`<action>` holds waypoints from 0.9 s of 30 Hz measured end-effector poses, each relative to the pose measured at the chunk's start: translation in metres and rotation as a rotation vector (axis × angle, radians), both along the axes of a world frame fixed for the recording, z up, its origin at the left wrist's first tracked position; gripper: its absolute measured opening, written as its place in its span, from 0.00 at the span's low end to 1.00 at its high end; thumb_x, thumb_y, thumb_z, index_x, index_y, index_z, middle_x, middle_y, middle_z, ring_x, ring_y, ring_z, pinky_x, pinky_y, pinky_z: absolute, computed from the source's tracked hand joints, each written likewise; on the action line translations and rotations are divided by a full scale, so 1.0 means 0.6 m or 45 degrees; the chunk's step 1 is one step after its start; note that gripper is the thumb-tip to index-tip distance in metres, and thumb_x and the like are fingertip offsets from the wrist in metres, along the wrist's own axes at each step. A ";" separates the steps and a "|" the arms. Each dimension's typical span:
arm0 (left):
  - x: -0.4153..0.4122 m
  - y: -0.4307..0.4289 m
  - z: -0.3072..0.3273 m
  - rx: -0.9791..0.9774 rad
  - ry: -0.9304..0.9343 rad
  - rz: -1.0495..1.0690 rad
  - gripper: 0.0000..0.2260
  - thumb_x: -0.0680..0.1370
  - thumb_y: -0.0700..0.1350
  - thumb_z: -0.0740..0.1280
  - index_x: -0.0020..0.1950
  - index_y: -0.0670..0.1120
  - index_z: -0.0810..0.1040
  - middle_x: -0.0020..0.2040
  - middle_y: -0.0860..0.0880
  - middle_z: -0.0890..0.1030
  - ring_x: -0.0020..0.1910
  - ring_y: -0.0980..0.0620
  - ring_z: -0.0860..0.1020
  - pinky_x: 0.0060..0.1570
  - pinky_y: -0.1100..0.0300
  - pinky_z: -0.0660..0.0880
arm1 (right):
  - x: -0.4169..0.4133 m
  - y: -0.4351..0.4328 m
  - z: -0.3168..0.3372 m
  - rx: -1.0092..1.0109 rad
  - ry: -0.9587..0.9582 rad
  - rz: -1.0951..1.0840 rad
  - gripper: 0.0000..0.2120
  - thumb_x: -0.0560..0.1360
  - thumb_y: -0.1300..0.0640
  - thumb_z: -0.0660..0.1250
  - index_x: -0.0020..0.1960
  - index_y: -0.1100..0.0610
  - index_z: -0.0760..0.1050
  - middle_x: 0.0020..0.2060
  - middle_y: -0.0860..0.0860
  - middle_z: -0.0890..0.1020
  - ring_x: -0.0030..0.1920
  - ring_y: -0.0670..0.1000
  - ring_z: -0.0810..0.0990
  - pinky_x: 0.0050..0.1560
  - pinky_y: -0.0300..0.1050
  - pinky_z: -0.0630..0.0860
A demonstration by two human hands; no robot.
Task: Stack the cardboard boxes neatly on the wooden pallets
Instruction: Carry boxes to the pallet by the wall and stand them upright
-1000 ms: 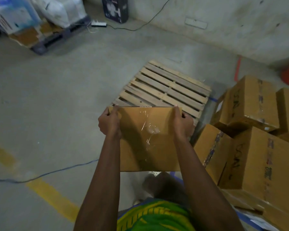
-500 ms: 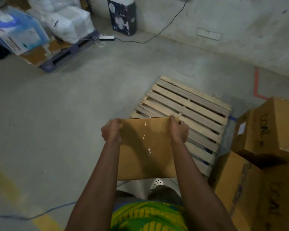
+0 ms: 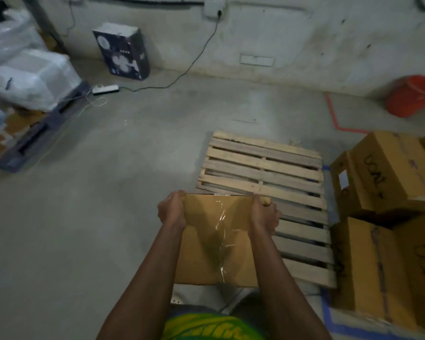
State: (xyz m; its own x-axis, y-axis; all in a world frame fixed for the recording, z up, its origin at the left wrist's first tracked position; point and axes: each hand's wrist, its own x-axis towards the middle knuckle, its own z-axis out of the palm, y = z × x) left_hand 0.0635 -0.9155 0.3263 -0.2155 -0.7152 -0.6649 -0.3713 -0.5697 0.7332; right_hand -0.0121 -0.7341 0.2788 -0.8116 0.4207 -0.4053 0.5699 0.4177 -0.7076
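Both hands are gripping one cardboard box (image 3: 216, 239) by its far corners. The left hand (image 3: 171, 209) is curling round the far-left corner and the right hand (image 3: 264, 214) round the far-right corner. The box is hanging in the air over the near-left corner of the wooden pallet (image 3: 263, 168), which is lying bare on the concrete floor (image 3: 96, 204).

**Hazards**
- The grip is acting on the far edge only, so the near end is probably going unsupported. A quick lowering is likely to be swinging the box or pulling it out of the fingers.
- The glossy tape (image 3: 221, 224) running down the top face is likely to be giving little friction.
- A box landing with an edge overhanging the pallet's near or left side is likely to be tilting and upsetting later layers.

**Clearance**
- The slats are lying open across the full width.
- The pile of boxes (image 3: 388, 173) is standing just beside the pallet's right edge and is limiting room there.
- Open floor is lying to the left and far sides.
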 end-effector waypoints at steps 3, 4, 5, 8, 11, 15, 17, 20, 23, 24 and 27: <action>-0.035 -0.048 0.012 0.002 -0.043 -0.083 0.09 0.71 0.46 0.75 0.37 0.48 0.76 0.40 0.50 0.79 0.38 0.50 0.77 0.46 0.54 0.78 | 0.002 -0.040 0.007 0.009 -0.049 -0.102 0.32 0.80 0.36 0.61 0.76 0.56 0.66 0.72 0.57 0.68 0.68 0.62 0.70 0.69 0.62 0.64; -0.047 -0.059 0.016 -0.008 -0.075 -0.112 0.08 0.71 0.47 0.74 0.38 0.47 0.77 0.39 0.49 0.80 0.38 0.49 0.78 0.46 0.54 0.79 | -0.004 -0.051 0.008 -0.001 -0.059 -0.121 0.32 0.80 0.37 0.61 0.76 0.56 0.66 0.72 0.57 0.68 0.68 0.62 0.69 0.69 0.62 0.64; -0.060 -0.071 0.017 -0.024 -0.096 -0.126 0.07 0.70 0.48 0.74 0.38 0.47 0.79 0.38 0.49 0.81 0.38 0.48 0.80 0.46 0.53 0.81 | -0.016 -0.061 0.007 -0.009 -0.063 -0.127 0.32 0.79 0.36 0.61 0.76 0.56 0.66 0.72 0.57 0.68 0.68 0.62 0.69 0.69 0.62 0.64; -0.117 -0.110 0.001 -0.055 -0.147 -0.172 0.12 0.65 0.52 0.73 0.41 0.45 0.82 0.38 0.48 0.83 0.39 0.45 0.83 0.48 0.49 0.83 | -0.076 -0.090 -0.001 -0.006 -0.131 -0.155 0.34 0.78 0.35 0.62 0.76 0.56 0.65 0.72 0.57 0.67 0.68 0.63 0.69 0.69 0.63 0.64; -0.176 -0.136 -0.007 -0.061 -0.198 -0.172 0.10 0.67 0.50 0.73 0.38 0.45 0.76 0.38 0.48 0.80 0.40 0.45 0.80 0.52 0.51 0.82 | -0.142 -0.115 -0.014 0.000 -0.191 -0.160 0.34 0.77 0.37 0.63 0.76 0.57 0.65 0.72 0.58 0.67 0.68 0.62 0.68 0.69 0.62 0.65; -0.256 -0.172 -0.016 -0.095 -0.217 -0.177 0.11 0.67 0.49 0.75 0.39 0.46 0.77 0.38 0.50 0.80 0.38 0.48 0.79 0.51 0.51 0.82 | -0.240 -0.150 -0.018 -0.029 -0.200 -0.124 0.34 0.77 0.37 0.64 0.74 0.57 0.66 0.71 0.57 0.67 0.68 0.63 0.68 0.69 0.61 0.65; -0.297 -0.194 -0.029 -0.051 -0.208 -0.144 0.12 0.63 0.49 0.76 0.40 0.45 0.80 0.38 0.50 0.82 0.38 0.47 0.80 0.48 0.51 0.83 | -0.295 -0.170 -0.024 -0.027 -0.212 -0.100 0.34 0.76 0.37 0.63 0.74 0.57 0.66 0.71 0.57 0.67 0.68 0.63 0.68 0.69 0.62 0.65; -0.350 -0.216 -0.043 -0.043 -0.182 -0.107 0.11 0.63 0.49 0.77 0.37 0.44 0.80 0.36 0.52 0.81 0.35 0.50 0.79 0.42 0.55 0.80 | -0.346 -0.195 -0.035 -0.002 -0.150 -0.119 0.35 0.75 0.36 0.64 0.74 0.55 0.66 0.71 0.57 0.68 0.68 0.62 0.68 0.69 0.64 0.64; -0.411 -0.245 -0.057 -0.003 -0.132 -0.078 0.09 0.63 0.48 0.78 0.36 0.45 0.82 0.35 0.52 0.80 0.34 0.51 0.77 0.36 0.58 0.75 | -0.394 -0.222 -0.046 -0.011 -0.061 -0.146 0.35 0.75 0.36 0.65 0.75 0.54 0.65 0.71 0.55 0.67 0.69 0.61 0.67 0.70 0.63 0.63; -0.436 -0.257 -0.065 0.010 -0.117 -0.075 0.08 0.63 0.47 0.77 0.36 0.46 0.82 0.35 0.52 0.80 0.34 0.51 0.76 0.35 0.59 0.74 | -0.414 -0.233 -0.051 0.009 -0.030 -0.156 0.35 0.76 0.36 0.65 0.75 0.53 0.64 0.72 0.55 0.67 0.70 0.61 0.67 0.70 0.62 0.62; -0.531 -0.295 -0.090 0.037 -0.084 -0.121 0.07 0.65 0.47 0.76 0.35 0.46 0.82 0.33 0.53 0.79 0.34 0.52 0.75 0.34 0.60 0.72 | -0.489 -0.280 -0.072 0.083 0.039 -0.213 0.36 0.75 0.34 0.67 0.75 0.53 0.64 0.72 0.56 0.67 0.70 0.61 0.66 0.70 0.61 0.60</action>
State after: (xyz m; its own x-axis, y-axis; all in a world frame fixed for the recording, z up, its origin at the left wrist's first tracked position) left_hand -0.2550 -1.0928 0.2722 -0.2361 -0.6737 -0.7002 -0.4715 -0.5506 0.6888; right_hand -0.3055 -0.9019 0.2358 -0.7394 0.5757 -0.3491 0.6141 0.3641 -0.7002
